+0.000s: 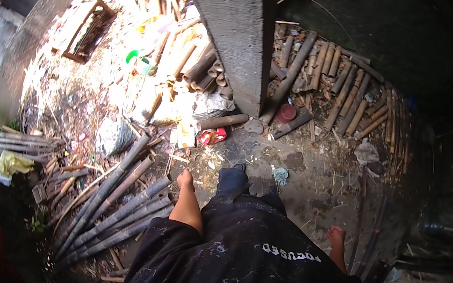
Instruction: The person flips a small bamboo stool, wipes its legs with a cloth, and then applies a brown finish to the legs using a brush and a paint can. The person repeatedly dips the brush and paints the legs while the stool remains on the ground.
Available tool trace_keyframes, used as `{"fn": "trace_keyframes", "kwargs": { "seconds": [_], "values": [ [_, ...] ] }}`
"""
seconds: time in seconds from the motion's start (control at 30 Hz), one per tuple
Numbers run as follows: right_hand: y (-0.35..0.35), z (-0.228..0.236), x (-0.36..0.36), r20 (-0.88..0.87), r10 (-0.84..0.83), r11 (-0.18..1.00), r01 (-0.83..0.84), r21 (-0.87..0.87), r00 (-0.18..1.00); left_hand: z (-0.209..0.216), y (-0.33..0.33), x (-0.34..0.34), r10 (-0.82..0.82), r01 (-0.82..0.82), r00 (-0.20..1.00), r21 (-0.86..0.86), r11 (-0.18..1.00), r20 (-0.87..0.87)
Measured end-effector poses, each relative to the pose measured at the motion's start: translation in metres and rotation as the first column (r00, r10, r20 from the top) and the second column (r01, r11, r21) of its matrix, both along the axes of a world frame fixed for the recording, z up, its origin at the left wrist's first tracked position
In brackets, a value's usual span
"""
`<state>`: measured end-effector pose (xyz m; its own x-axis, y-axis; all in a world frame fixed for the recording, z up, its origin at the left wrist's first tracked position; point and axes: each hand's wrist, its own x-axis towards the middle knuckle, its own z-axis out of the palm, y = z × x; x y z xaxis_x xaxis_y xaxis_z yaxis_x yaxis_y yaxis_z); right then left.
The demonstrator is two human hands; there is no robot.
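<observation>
My left hand (184, 178) hangs in front of me, beside the cut ends of long dark bamboo poles (152, 208). It is apart from them, and its fingers are mostly hidden by the back of the hand. Lower down at my right side is my right hand (336, 233), its fingers loosely bent and nothing visible in them. Under it lies the dirty concrete floor (307, 188). Between my hands I see my dark shirt (235, 249) and one dark shoe (232, 179).
A concrete pillar (238, 31) rises ahead. Short bamboo pieces (340, 92) lie in rows to its right, near a red bucket (286, 113). Left of it are stacked bamboo tubes (205, 70), a red packet (212, 136) and a wooden frame (85, 32). A pale blue scrap (281, 176) lies ahead.
</observation>
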<state>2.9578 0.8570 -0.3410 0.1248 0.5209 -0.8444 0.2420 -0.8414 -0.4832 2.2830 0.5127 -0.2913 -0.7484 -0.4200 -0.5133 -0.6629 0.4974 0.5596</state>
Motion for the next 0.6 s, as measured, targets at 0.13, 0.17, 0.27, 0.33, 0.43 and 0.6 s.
{"fn": "trace_keyframes", "kwargs": {
  "seconds": [0.13,0.17,0.27,0.33,0.43,0.6],
  "values": [
    [0.046,0.020,-0.086,0.120,0.379,0.923,-0.384,0.027,0.918,-0.004,-0.059,0.053,0.319,-0.322,0.947,0.095,0.942,0.048],
    [0.051,0.017,-0.125,0.101,0.462,0.884,-0.466,0.023,0.881,-0.009,-0.085,0.060,0.382,-0.385,0.923,0.125,0.914,0.052],
    [0.059,0.020,-0.247,0.109,0.688,0.719,-0.695,0.035,0.717,-0.026,-0.128,0.075,0.593,-0.610,0.792,0.176,0.772,0.146],
    [0.042,0.030,-0.335,0.083,0.821,0.558,-0.825,0.087,0.565,-0.036,-0.174,0.089,0.696,-0.708,0.704,0.214,0.673,0.141],
    [0.014,0.051,-0.456,0.153,0.922,0.340,-0.933,0.114,0.355,-0.052,-0.221,0.102,0.817,-0.815,0.555,0.297,0.498,0.154],
    [-0.064,0.069,-0.592,0.113,0.967,0.202,-0.956,0.214,0.230,-0.070,-0.296,0.086,0.921,-0.922,0.323,0.293,0.255,0.216]
  ]
}}
